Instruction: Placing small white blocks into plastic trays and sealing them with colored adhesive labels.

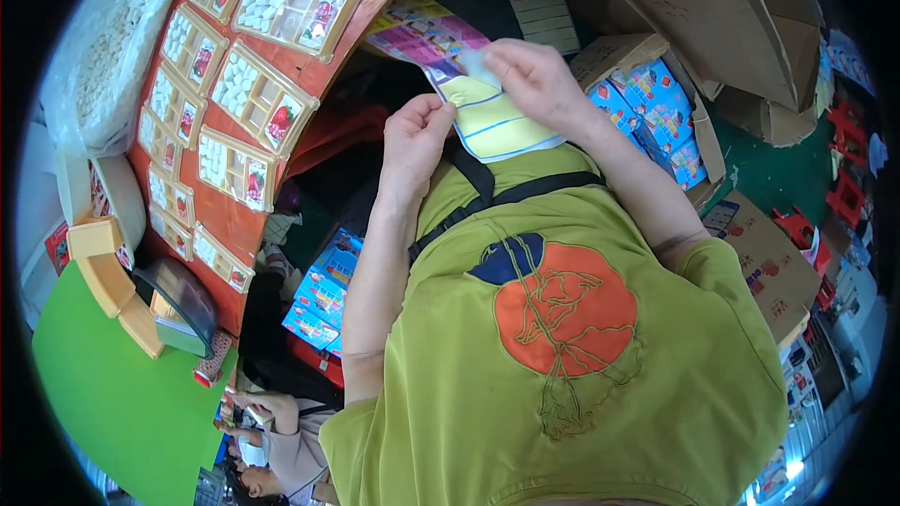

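Note:
A colourful printed sheet (486,112) lies across my lap. Its near part is yellow with blue lines, its far end pink and purple. My left hand (415,136) pinches the sheet's left edge between thumb and fingers. Over the sheet's right side, my right hand (539,84) is closed in a pinch. A small whitish, blurred piece (476,66) shows at its fingertips; I cannot make out what it is.
On the left, a red table (309,64) bears several compartment trays (251,98) with white pieces and strawberry pictures. A plastic bag (94,56) of white pieces lies beyond. Blue boxes (323,286) stand below; an open carton (708,145) at right holds more. Another person (295,450) sits lower left.

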Available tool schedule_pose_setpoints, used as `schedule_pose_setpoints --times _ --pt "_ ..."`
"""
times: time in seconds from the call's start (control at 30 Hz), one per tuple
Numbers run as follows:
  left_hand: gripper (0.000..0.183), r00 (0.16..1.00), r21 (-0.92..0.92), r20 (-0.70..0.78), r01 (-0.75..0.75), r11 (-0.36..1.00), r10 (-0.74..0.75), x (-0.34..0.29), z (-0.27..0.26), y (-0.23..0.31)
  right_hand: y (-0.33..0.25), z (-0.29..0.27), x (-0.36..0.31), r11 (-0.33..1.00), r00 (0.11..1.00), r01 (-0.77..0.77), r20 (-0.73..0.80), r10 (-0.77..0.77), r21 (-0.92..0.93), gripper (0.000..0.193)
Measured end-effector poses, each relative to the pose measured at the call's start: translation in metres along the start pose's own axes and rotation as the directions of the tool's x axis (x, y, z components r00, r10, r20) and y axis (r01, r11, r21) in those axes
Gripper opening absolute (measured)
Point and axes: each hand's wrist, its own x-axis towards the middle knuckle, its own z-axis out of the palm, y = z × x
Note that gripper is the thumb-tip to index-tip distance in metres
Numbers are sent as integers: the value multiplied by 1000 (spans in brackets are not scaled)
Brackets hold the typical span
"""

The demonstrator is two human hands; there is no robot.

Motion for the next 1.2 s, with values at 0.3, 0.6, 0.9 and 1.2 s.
schedule_pose_setpoints --times 0.3,0.6,0.9,1.2 --pt "37 981 -200 11 194 960 -196 14 16 35 -2 4 -4 991 991 131 -29 -132 -15 15" --pt "24 999 -24 8 -34 999 34 19 48 39 31 -131 -12 766 542 -37 -631 555 642 33" --pt "13 695 321 329 -719 617 639 -33 53 151 26 -275 -52 951 251 153 -941 227 270 29" --pt "33 542 73 -104 -832 550 834 99 -64 367 0 -169 0 919 515 -35 -781 353 393 26"
